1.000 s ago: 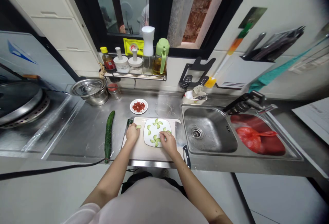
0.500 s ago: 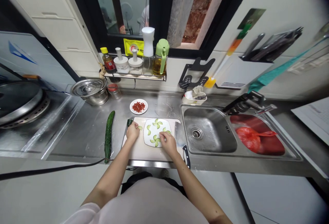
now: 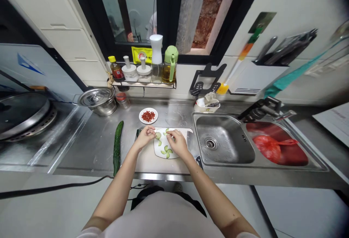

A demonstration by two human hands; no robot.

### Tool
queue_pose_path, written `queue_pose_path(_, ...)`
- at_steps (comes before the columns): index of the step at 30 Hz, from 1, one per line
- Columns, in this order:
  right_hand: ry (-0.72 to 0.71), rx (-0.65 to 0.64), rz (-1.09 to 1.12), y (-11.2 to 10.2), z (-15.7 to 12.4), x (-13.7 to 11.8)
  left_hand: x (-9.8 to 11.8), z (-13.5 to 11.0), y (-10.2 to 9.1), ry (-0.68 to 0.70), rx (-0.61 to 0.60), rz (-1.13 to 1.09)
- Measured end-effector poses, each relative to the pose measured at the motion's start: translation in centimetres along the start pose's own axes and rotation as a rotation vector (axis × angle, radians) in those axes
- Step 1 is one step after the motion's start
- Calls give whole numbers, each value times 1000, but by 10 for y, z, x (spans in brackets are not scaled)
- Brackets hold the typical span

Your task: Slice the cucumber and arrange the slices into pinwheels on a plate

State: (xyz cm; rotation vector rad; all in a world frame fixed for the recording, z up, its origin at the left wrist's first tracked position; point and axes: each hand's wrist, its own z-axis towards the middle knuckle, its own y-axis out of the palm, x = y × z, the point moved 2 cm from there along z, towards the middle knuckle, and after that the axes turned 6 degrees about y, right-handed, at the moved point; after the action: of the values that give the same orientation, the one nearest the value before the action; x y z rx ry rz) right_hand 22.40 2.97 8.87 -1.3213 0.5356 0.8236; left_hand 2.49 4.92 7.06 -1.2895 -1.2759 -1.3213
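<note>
My left hand (image 3: 145,138) is closed in a pinch on a pale green cucumber slice (image 3: 158,135) at the left edge of a white square plate (image 3: 157,151). Over the plate's right half is my right hand (image 3: 177,143), its fingertips pressed together beside slices near the far edge; whatever they hold is too small to make out. Several cucumber slices (image 3: 167,152) form a fan on the near side of the plate. Under the plate lies a white cutting board (image 3: 152,166). A dark green cucumber piece (image 3: 138,133) is partly hidden behind my left hand.
Left of the board lies a whole cucumber (image 3: 117,147). A small plate of chopped red pieces (image 3: 148,115) sits behind it. A knife (image 3: 199,161) rests at the board's right edge, beside the sink (image 3: 223,139). A lidded steel pot (image 3: 102,103) stands back left.
My left hand has moved from the cucumber piece to the plate's left edge, bringing a slice. My right hand has shifted toward the plate's far side. The view has tilted slightly.
</note>
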Motion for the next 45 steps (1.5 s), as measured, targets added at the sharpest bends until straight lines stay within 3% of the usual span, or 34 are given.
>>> queue_pose_path(7,-99,-78,52,-8,16,-24,32,-1,19,79,-132,15)
queue_pose_path(18,-11,-154,246,-9,22,-23,36,-3,25,77,-174,16)
queue_pose_path(20,26,-164,303,-10,24,-23,41,-4,26,91,-136,48)
queue_pose_path(24,91,-144,392,-15,28,-24,48,-5,25,112,78,137)
queue_pose_path(26,86,-122,381,-19,30,-25,49,-5,26,86,131,166)
queue_pose_path(30,-22,-52,268,-28,30,-31,49,-6,31,-52,64,161)
queue_pose_path(34,-240,10,110,-36,26,-41,52,-9,38,-218,-48,53)
queue_pose_path(38,-381,6,-19,-39,22,-47,54,-10,40,-251,-82,-72)
queue_pose_path(45,-447,12,-142,-40,18,-51,57,-12,36,-238,-105,-161)
